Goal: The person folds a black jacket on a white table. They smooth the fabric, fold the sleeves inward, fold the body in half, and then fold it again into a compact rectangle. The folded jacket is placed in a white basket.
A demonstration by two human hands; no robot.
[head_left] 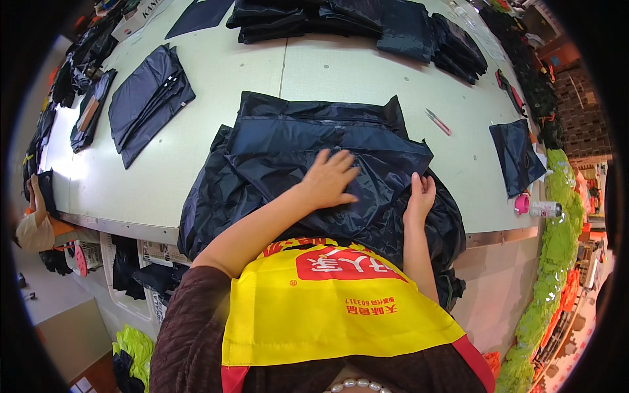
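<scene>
A large piece of shiny dark navy fabric [367, 170], perhaps a garment, lies in layers on the pale worktable and hangs over its near edge against my apron. A smoother navy band [314, 135] runs across its upper part. My left hand [329, 180] rests palm down on the middle of the fabric, fingers spread. By the right edge of the layers is my right hand [419, 196], its fingers apart and slightly bent, pointing away from me. It touches or almost touches the fabric; nothing shows gripped in it.
Stacks of folded dark fabric [308, 19] lie along the worktable's [216, 72] far side. Another folded piece [151, 98] is at left. Small snips [439, 122], a dark fabric piece [516, 157] and a bottle [544, 209] are at right. Another person's arm [38, 203] shows at far left.
</scene>
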